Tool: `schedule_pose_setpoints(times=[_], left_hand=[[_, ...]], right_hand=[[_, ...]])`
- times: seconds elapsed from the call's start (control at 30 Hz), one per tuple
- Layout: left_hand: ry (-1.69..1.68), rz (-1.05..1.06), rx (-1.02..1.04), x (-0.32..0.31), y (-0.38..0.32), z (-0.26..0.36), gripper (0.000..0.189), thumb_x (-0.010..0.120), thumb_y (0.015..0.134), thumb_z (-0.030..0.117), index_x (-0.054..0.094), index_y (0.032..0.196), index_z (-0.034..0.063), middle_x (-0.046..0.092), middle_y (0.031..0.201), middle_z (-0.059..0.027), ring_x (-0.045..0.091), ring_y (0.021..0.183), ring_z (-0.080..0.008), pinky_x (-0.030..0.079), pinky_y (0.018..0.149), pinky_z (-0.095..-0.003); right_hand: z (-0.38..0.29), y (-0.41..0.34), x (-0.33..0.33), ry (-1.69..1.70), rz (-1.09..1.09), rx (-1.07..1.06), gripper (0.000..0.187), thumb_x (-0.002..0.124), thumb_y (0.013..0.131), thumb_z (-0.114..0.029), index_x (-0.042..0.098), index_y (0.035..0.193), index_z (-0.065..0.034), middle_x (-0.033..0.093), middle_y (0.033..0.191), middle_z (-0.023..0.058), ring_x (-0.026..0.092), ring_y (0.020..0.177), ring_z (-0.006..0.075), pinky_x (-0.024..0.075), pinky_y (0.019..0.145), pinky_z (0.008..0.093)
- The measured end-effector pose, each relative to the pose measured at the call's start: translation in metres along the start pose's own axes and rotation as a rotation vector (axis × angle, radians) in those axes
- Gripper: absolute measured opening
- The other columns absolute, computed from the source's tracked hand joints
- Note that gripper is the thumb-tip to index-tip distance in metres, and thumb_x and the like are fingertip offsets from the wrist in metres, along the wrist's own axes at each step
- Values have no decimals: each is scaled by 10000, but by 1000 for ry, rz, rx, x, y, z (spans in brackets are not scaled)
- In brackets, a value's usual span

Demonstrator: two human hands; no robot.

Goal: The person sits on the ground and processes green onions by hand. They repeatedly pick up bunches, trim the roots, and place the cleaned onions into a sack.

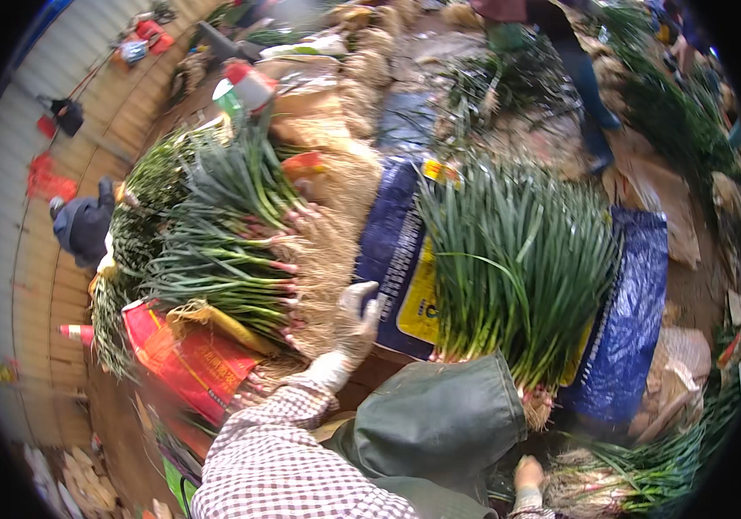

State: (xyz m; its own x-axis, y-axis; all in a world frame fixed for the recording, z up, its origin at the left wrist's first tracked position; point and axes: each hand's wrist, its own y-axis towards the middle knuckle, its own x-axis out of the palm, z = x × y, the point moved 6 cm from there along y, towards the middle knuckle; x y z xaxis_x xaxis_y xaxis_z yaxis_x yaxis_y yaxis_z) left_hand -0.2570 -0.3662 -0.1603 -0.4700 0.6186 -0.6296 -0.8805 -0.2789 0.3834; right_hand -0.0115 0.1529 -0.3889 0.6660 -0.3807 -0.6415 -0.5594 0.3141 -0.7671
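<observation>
My left hand [359, 319], in a pale glove, has its fingers apart with nothing between them. It is above the edge of a blue printed sack [388, 214], beside the pale roots [328, 259] of a stack of green onions. Across that sack lies a wide layer of long green onions [519, 240], leaves away from me and root ends near my knee. At the lower right my right hand [529, 475] is beside the roots of another pile of green onions [594, 483]; whether its fingers grip anything cannot be made out. My green apron [438, 409] covers my knee.
On the left, bundled green onions [234, 272] lie stacked above a red sack [182, 357]. A red-and-white cup [250, 84] stands behind them. A person in blue boots [594, 97] stands at the back right, among more onions. A corrugated wall [14, 259] runs along the left.
</observation>
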Motion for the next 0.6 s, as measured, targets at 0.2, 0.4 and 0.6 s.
schedule_pose_setpoints(times=[0.2,0.4,0.6], left_hand=[[-205,498,-274,-167,38,-112,167,484,904,48,603,996,-24,636,908,-63,593,818,-146,477,767,-262],[-390,481,-729,-153,144,-226,351,668,812,193,619,1041,-69,666,989,-172,642,894,-263,491,787,-311],[-76,453,-928,-130,182,-226,581,758,710,327,576,1080,-82,623,1093,-252,619,1013,-355,481,867,-393]], right_hand=[[1,25,-4,-108,-22,-232,337,579,806,-286,664,954,5,658,978,208,621,956,355,481,838,422],[-93,-12,-82,491,219,-485,174,566,843,-173,632,819,-14,651,684,120,634,646,234,492,650,348],[-99,-60,-57,420,180,-489,195,586,823,-207,639,805,-20,663,713,123,645,677,248,504,664,343]])
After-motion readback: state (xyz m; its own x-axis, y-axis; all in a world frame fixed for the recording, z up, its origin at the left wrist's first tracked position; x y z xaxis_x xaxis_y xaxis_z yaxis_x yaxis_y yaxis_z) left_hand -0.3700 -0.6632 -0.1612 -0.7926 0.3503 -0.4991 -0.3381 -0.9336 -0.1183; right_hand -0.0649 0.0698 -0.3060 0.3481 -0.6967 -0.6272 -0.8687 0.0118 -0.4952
